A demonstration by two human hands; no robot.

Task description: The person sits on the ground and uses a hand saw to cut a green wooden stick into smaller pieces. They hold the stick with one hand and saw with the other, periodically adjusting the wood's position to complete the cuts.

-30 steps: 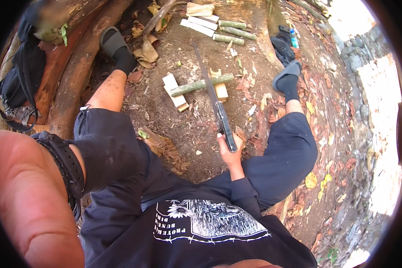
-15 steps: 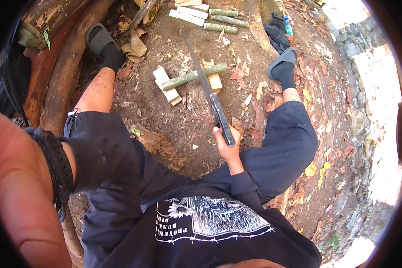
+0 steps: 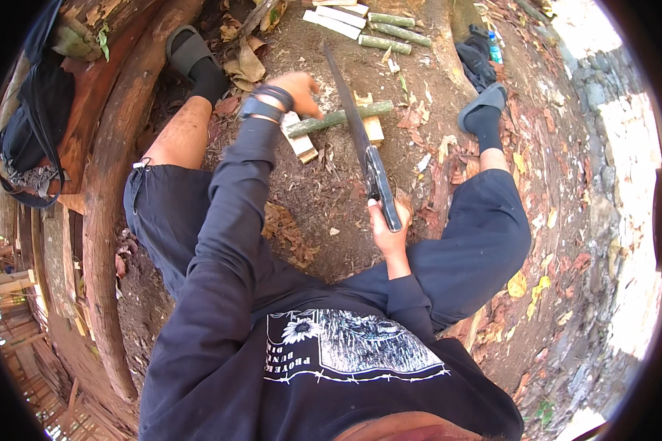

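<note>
My right hand (image 3: pixel 390 218) is wrapped round the dark handle of a handsaw (image 3: pixel 355 121). Its long, tapering blade points away from me and crosses above a green stick (image 3: pixel 327 121); whether it touches the stick I cannot tell. That stick lies crosswise over two pale split wood pieces, a left one (image 3: pixel 304 149) and a right one (image 3: pixel 374 131). Just above the stick's left end hovers my left hand (image 3: pixel 294 92), fingers apart and holding nothing. Dark bands circle the left wrist.
Several short green sticks (image 3: pixel 397 33) and pale wood pieces (image 3: pixel 332 23) lie farther off. A log (image 3: pixel 103 220) runs along my left, beside a black bag (image 3: pixel 37 125). At far right are a dark bundle (image 3: pixel 476 62), a bottle (image 3: pixel 495 50) and a stone edge (image 3: pixel 603 147).
My left hand has swung from close by the camera at the left edge out to the green stick. The right hand still grips the handsaw, and the whole view has shifted slightly.
</note>
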